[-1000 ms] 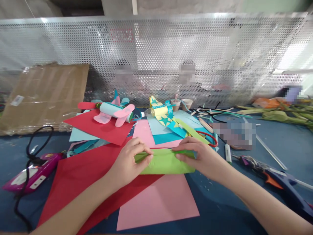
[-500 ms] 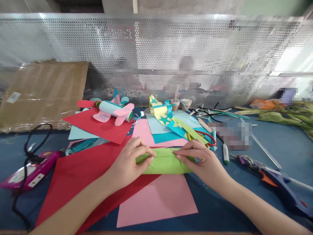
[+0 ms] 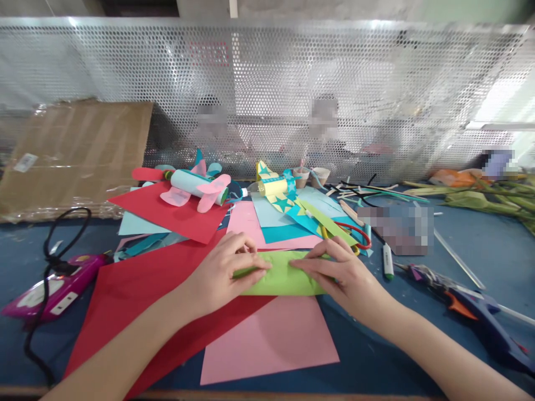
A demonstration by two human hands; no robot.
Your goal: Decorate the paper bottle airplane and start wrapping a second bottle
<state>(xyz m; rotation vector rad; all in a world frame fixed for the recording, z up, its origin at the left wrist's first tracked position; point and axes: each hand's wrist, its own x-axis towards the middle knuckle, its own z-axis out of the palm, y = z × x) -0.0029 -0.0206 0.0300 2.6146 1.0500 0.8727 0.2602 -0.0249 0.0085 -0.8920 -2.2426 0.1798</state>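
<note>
A light green sheet of paper (image 3: 281, 278) lies lengthwise between my hands, above red paper (image 3: 137, 301) and pink paper (image 3: 271, 340). My left hand (image 3: 234, 267) is closed at its left end, thumb and fingertips pressed together on the upper surface. At the right end my right hand (image 3: 338, 270) pinches it the same way. Small creases show near the fingertips. Whether the sheet is rolled or folded underneath is hidden.
Beyond the hands lie a blue-and-pink paper plane (image 3: 194, 186) and a yellow bottle plane (image 3: 273, 188). A glue gun (image 3: 468, 312) and a marker (image 3: 388, 262) are on the right. On the left sits a purple power strip (image 3: 62, 289) with a black cord.
Both hands keep hold of the green paper. The fingertips have shifted slightly closer together along it, and the left fingers now lie flatter on the paper.
</note>
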